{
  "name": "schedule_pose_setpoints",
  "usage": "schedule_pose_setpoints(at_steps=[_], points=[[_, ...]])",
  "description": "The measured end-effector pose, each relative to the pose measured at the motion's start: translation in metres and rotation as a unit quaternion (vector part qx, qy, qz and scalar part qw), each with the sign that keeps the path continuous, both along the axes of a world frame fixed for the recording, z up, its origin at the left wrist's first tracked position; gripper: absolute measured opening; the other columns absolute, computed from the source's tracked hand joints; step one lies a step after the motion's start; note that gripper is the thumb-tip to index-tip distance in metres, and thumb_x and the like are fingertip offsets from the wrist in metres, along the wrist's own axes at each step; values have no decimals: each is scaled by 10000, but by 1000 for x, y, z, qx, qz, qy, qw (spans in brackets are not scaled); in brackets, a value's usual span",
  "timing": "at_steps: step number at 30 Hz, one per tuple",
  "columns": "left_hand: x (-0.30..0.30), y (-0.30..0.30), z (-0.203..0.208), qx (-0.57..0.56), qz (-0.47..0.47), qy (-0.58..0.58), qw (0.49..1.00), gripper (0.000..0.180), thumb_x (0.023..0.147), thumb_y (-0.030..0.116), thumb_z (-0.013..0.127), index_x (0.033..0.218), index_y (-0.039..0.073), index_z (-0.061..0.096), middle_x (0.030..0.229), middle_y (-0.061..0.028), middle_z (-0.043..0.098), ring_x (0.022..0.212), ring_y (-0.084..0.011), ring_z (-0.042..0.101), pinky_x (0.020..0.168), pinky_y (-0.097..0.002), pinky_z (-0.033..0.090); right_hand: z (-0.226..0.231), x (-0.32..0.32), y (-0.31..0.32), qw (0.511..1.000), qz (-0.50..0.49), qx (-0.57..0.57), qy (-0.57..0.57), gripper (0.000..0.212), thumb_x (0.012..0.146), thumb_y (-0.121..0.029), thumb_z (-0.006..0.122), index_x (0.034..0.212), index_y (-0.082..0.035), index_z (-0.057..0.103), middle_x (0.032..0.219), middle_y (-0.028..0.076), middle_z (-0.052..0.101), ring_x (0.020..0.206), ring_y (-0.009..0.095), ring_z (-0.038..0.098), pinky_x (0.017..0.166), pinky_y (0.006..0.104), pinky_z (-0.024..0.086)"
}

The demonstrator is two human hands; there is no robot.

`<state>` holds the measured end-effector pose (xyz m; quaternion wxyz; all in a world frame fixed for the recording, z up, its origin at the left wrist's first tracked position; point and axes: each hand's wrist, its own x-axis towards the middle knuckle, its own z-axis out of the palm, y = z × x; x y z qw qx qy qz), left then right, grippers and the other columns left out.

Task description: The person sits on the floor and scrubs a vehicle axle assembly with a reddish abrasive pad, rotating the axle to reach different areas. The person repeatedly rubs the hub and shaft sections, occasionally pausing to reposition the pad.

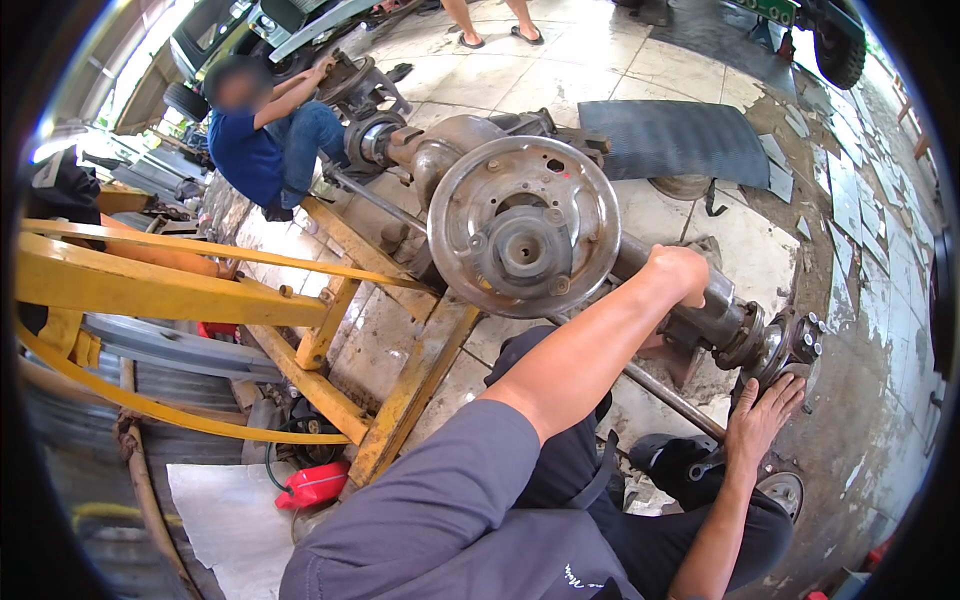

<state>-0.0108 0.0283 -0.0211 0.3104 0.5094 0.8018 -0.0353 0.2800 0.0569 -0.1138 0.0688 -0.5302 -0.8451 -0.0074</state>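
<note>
A large greasy vehicle axle lies across the floor before me. Its axle tube [712, 312] runs toward the right, behind a round metal backing plate [525, 225] with a hub at its middle. My left hand [682, 275] is bent over the axle tube, closed around it; most of its fingertips are hidden. At the tube's right end is a wheel hub [795, 340] with protruding studs. My right hand [765, 415] lies open, fingers stretched out, against the hub's near side. A thin steel rod [675, 400] passes below the tube, partly covered by my left arm.
A yellow steel frame [180, 285] stands at the left, with a red bottle [312, 484] near its foot. A person in blue [245, 150] crouches at the far left, hands on another metal part. A dark ribbed mat [675, 145] and broken tiles [850, 200] lie beyond the axle.
</note>
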Motion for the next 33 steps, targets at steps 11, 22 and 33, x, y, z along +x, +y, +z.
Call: schedule_pose_setpoints(at_steps=[11,22,33], points=[[-6,0,-10,36,-42,-20,998,467,858,439,690,1077,27,722,1119,-205,698,1072,-343,664,922,-440,523,18,-3,16,995,-63,-29,75,716,1038,-462,384,1546,21,243,1626,234,174,1511,398,138,1213,528,118],[1,3,15,-13,-42,-47,998,618,911,416,631,1370,11,544,1291,-231,622,1205,-349,595,1028,-407,457,16,-3,-6,993,10,-74,93,826,1029,-593,255,1546,48,194,1640,234,84,1525,395,40,1220,533,54],[-2,-2,13,12,-48,-30,998,610,916,405,638,1360,-4,547,1311,-232,609,1231,-356,574,1047,-411,440,20,0,24,978,-72,-62,187,730,1041,-513,322,1538,19,259,1632,217,166,1510,417,123,1204,562,124]])
